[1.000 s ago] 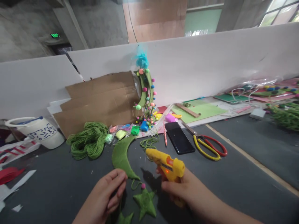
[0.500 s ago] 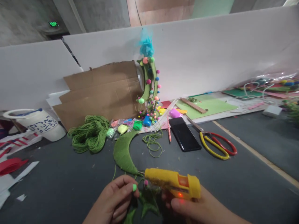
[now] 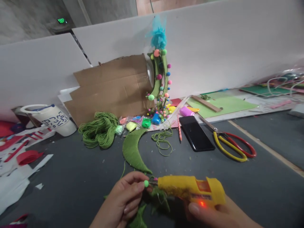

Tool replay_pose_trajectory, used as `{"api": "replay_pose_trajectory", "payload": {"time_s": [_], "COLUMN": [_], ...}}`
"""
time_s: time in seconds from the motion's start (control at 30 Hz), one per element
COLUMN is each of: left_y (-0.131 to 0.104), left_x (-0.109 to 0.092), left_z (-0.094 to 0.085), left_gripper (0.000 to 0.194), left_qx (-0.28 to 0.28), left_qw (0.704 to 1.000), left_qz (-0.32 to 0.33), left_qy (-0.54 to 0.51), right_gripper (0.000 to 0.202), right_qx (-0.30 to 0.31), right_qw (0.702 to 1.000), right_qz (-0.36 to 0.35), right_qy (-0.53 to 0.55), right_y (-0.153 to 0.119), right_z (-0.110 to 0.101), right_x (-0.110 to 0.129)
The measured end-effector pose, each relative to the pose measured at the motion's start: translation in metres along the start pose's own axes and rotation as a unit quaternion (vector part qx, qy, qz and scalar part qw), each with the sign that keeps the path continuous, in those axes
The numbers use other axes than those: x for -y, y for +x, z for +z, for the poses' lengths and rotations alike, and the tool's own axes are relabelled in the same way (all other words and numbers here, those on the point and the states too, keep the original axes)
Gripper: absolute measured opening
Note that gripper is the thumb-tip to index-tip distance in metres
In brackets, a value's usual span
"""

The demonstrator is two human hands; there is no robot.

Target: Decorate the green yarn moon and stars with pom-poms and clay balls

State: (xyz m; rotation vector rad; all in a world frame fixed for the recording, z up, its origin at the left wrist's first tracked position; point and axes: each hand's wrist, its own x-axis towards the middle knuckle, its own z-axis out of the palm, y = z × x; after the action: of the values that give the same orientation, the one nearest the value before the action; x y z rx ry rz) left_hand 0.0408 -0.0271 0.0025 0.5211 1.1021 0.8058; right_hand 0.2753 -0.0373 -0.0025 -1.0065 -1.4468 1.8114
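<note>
At the green ball (image 3: 146,183), nozzle (image 3: 154,182) now seemingly touching.

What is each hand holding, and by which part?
The right hand holds the glue gun by the handle under its body. The left hand pinches the green ball by the side away from the glue gun.

Black phone (image 3: 197,133) between pink pencil (image 3: 179,128) and red-and-yellow-handled scissors (image 3: 215,130), white bucket (image 3: 62,127) at left
</note>
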Motion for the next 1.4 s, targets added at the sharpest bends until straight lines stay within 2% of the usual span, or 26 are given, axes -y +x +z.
{"api": "replay_pose_trajectory", "payload": {"time_s": [0.17,0.37,0.57,0.73,0.93,1.1,1.4], "left_y": [0.001,0.0,0.0,0.001,0.001,0.0,0.0], "left_x": [0.0,-0.002,-0.002,-0.002,-0.001,-0.001,-0.001], "left_z": [0.0,0.002,0.002,0.004,0.004,0.003,0.0], "left_gripper": [0.018,0.014,0.016,0.021,0.017,0.016,0.015], "left_qx": [-0.013,0.003,-0.001,-0.01,-0.005,-0.002,-0.001], "left_qw": [1.0,1.0,1.0,1.0,1.0,1.0,1.0], "left_qz": [0.01,-0.002,0.002,0.0,-0.002,-0.004,0.008], "left_qy": [-0.003,-0.004,0.005,0.009,0.003,0.001,-0.007], "right_gripper": [0.031,0.043,0.042,0.045,0.045,0.039,0.041], "right_qx": [0.004,-0.005,-0.013,0.009,-0.03,0.008,-0.018], "right_qw": [1.0,0.999,0.999,1.0,0.999,1.0,1.0], "right_qz": [-0.005,0.006,0.008,0.003,0.015,-0.008,0.003], "right_qy": [0.01,0.045,0.037,0.022,0.016,0.008,0.016], "right_y": [0.0,-0.002,-0.001,-0.002,-0.004,0.0,-0.001], "right_z": [-0.001,0.006,0.006,0.005,0.008,0.004,0.005], "right_x": [-0.003,-0.004,-0.001,0.004,0.005,0.001,0.005]}}
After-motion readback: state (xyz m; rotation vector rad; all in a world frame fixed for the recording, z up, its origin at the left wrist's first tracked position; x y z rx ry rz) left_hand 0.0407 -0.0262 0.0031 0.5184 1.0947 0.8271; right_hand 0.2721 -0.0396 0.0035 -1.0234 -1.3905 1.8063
